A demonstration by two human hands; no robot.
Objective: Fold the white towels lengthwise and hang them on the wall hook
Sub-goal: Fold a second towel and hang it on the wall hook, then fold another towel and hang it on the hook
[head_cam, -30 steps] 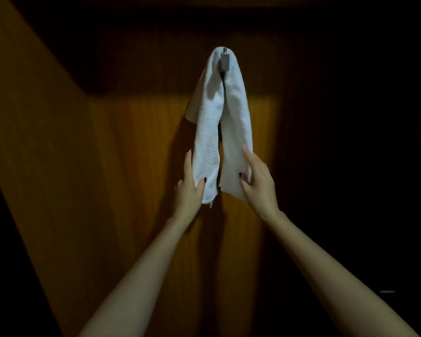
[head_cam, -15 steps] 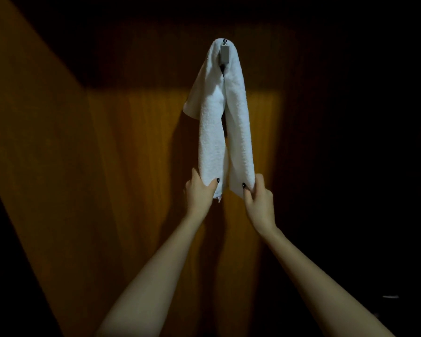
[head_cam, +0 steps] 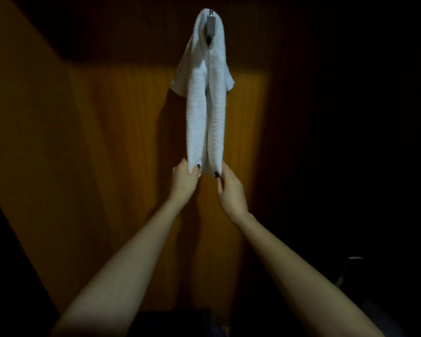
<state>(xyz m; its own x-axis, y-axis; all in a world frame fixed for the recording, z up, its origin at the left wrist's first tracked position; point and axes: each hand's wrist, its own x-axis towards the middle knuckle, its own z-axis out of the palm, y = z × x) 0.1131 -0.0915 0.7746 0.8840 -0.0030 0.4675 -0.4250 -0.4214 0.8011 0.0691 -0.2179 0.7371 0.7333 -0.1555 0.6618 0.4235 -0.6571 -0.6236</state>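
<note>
Here, a white towel [head_cam: 206,110] of nubbly terry cloth hangs over a small metal wall hook [head_cam: 211,26], draped so that two long, narrow rolled-looking halves fall side by side, almost touching down the middle. Directly above the hands, the halves taper to their bottom ends. The left hand [head_cam: 184,180] pinches the lower end of the left half between thumb and fingers, and the right hand [head_cam: 230,188] grips the lower end of the right half the same way; both thumbs have dark nails. Higher up, loose corners of cloth flare out to either side like small wings. Behind the hands stands a smooth wooden panel [head_cam: 122,147] with fine vertical grain, lit amber, its top in shadow.
</note>
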